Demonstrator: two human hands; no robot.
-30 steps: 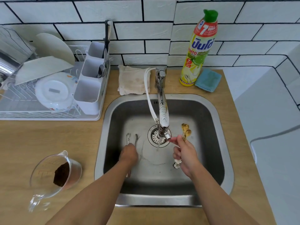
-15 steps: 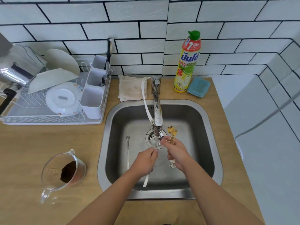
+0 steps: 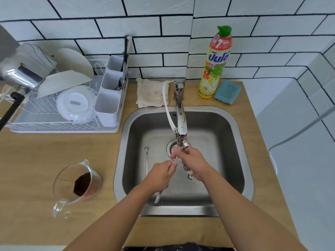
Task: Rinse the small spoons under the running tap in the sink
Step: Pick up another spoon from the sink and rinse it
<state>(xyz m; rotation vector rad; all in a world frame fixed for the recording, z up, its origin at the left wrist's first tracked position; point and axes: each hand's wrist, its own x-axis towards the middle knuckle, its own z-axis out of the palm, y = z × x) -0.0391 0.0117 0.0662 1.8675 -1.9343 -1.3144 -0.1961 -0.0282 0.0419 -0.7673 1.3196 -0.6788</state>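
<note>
Head view: a white-handled spoon (image 3: 158, 195) was pinched in the left hand (image 3: 160, 175), its bowl end raised under the tap (image 3: 181, 127). The right hand (image 3: 194, 163), just below the tap, was closed round a bunch of small spoons (image 3: 190, 175), flowered handle ends protruding. Another long spoon (image 3: 146, 160) lay left of the tap in the sink (image 3: 241, 142). Light, stiff and probably slippery wet, these are best gripped mid-handle.

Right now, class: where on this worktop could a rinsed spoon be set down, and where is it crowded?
Free: bare wood between the measuring jug and the sink, and between the jug and the dish rack. Crowded: behind the sink, with cloth, tap, detergent bottle and sponge.
</note>
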